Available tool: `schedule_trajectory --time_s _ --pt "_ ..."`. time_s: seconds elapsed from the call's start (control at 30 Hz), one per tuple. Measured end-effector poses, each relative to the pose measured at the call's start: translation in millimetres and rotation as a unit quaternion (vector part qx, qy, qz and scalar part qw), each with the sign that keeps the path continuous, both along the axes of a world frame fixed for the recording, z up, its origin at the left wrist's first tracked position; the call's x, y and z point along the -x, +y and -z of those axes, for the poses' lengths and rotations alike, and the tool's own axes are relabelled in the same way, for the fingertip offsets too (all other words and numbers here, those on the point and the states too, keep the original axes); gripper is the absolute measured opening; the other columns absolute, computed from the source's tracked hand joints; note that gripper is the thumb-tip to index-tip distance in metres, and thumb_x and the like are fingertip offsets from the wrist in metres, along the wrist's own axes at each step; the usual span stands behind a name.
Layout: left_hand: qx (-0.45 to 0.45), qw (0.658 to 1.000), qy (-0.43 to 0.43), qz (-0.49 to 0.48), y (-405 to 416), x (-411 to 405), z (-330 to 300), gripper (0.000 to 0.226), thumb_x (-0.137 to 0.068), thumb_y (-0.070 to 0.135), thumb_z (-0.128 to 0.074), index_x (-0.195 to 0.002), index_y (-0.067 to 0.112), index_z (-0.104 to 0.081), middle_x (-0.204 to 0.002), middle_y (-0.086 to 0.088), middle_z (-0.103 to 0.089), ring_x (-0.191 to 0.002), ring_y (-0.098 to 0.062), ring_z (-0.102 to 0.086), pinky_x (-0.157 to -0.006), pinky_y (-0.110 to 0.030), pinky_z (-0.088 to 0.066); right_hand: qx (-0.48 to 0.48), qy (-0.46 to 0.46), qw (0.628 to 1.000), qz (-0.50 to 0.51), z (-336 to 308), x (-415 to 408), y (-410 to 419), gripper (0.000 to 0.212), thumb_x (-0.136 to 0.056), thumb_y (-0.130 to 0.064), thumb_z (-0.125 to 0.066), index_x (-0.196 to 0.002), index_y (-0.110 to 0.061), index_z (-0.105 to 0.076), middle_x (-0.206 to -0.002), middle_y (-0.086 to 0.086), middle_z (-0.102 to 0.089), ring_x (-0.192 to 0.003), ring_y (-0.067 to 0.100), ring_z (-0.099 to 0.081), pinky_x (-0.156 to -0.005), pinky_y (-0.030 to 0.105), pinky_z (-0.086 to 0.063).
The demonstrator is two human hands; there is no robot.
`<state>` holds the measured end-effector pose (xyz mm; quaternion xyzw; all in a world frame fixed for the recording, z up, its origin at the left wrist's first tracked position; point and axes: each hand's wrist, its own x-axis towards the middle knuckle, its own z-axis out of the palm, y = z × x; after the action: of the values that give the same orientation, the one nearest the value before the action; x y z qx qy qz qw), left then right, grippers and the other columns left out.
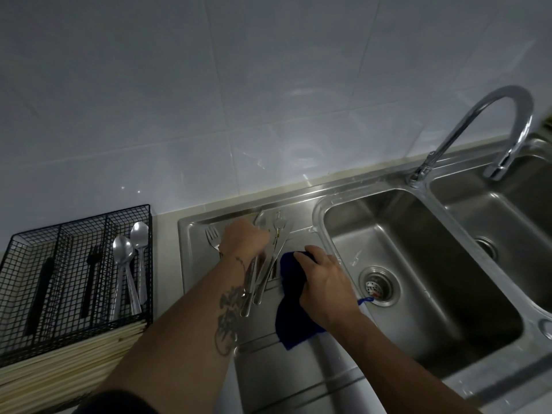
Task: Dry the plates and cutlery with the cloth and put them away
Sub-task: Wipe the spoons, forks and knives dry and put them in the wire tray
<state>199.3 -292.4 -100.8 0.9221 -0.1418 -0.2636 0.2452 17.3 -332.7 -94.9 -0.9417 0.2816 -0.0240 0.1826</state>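
My left hand grips a bunch of cutlery over the draining board, a fork lying just beside it. My right hand clutches the blue cloth near the sink. Two spoons lie in the wire basket on the left.

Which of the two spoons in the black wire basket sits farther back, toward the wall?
The right-hand spoon; its bowl sits nearer the wall than the left spoon, in the wire basket.
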Motion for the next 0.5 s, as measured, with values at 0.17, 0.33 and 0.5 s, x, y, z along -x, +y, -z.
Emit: schedule_trajectory --time_s 0.17,0.33,0.5 --pt "0.014 1.000 -0.010 0.012 11 -6 -2 0.029 -0.083 0.014 -0.063 -0.059 0.015 -0.047 -0.061 0.000 -0.053 -0.054 -0.015 -0.052 -0.048 -0.023 -0.038 -0.004 0.005 1.000 0.002 1 -1 0 0.056 -0.085 -0.021 -0.057 -0.139 -0.017 -0.044 -0.141 0.003 -0.040 -0.115 0.027 -0.046 -0.096 0.038 -0.045" --pt "0.014 0.999 -0.031 -0.008 17 -9 1 0.033 -0.093 0.016 -0.062 -0.063 0.010 -0.050 -0.063 -0.001 -0.054 -0.050 -0.012 -0.048 -0.042 -0.023 -0.034 -0.003 0.004 1.000 0.003 -2 1 2 0.055 -0.086 -0.020 -0.057 -0.139 -0.017 -0.044 -0.141 0.002 -0.040 -0.117 0.027 -0.045 -0.097 0.037 -0.044" --pt "0.033 0.998 -0.058 -0.011 30 -8 -7 0.028 -0.093 0.017 -0.061 -0.068 0.007 -0.057 -0.066 -0.003 -0.058 -0.053 -0.013 -0.052 -0.045 -0.023 -0.039 -0.012 -0.024 1.000 0.013 -3 3 5 0.053 -0.082 -0.012 -0.057 -0.134 -0.015 -0.050 -0.132 0.004 -0.049 -0.112 0.028 -0.050 -0.094 0.037 -0.047"
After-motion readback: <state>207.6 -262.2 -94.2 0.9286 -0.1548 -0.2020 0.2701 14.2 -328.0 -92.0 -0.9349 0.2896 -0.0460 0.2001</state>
